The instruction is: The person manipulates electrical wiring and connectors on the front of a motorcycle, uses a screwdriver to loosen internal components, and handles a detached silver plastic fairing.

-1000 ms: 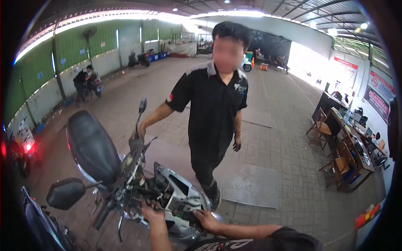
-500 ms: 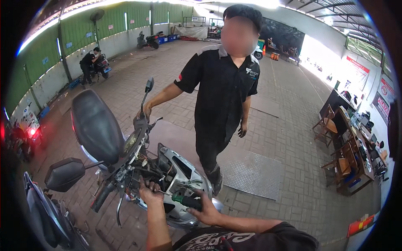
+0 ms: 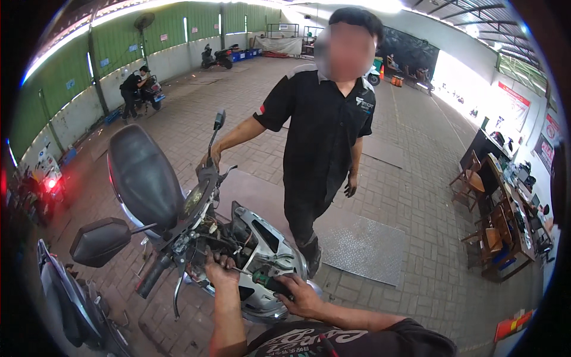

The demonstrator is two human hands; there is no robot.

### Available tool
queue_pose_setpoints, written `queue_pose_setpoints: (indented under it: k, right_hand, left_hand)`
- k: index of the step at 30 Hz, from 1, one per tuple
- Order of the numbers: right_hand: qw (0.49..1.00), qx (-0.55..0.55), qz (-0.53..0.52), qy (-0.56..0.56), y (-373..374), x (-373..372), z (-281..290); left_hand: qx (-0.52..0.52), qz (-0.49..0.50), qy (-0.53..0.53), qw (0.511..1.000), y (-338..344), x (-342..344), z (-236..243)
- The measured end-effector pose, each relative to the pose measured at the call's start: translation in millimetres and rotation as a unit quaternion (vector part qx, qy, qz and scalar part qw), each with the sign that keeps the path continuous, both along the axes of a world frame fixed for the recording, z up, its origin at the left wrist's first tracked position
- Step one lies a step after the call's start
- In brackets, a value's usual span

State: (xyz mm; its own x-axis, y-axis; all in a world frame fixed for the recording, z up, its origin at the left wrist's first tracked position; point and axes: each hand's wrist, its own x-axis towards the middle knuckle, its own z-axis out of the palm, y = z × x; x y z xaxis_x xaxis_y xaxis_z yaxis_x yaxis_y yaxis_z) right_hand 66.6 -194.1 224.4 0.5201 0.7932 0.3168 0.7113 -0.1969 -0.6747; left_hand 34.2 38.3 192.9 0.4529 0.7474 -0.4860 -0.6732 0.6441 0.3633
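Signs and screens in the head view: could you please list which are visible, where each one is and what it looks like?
Banner: right wall, long white panel with a red band.
Small signs: green left wall, pale blue rectangles.
Instrument panel: on the motorcycle's handlebar, round, dark, greenish face.
Monitor: desk at right, small and dark.
Box: floor at lower right, orange-red.

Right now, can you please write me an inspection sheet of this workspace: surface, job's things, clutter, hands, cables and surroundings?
Surface: paved brick floor with a metal plate.
Job's things: scooter with its front cover off; green-handled screwdriver.
Clutter: nothing seen.
Hands: left hand inside the open front, its grip unclear; right hand with fingers closed on the screwdriver.
Cables: dark wiring exposed behind the headlight area.
Surroundings: person in black shirt touching the handlebar; desk and chairs at right; parked motorcycles far back.
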Motion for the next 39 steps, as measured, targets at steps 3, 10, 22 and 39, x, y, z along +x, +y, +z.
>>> queue_pose_setpoints:
  k: [3, 10, 22, 39]
  right_hand:
    - [0.924, -0.034, -0.067, 0.375, 4, 5, -8]
    - [0.886, 0.031, -0.046, 0.46, -3, -5, -35]
    - [0.999, 0.04, -0.001, 0.024, 4, -12, -13]
    - [0.976, 0.059, -0.052, 0.202, 10, -4, -26]
  left_hand:
    - [-0.001, 0.0, 0.015, 1.0, -6, 2, 5]
    - [0.002, -0.002, 0.003, 1.0, -3, -10, -10]
    - [0.039, -0.086, 0.107, 0.99, 9, -23, 22]
    - [0.599, -0.203, 0.658, 0.41, 116, -127, 106]
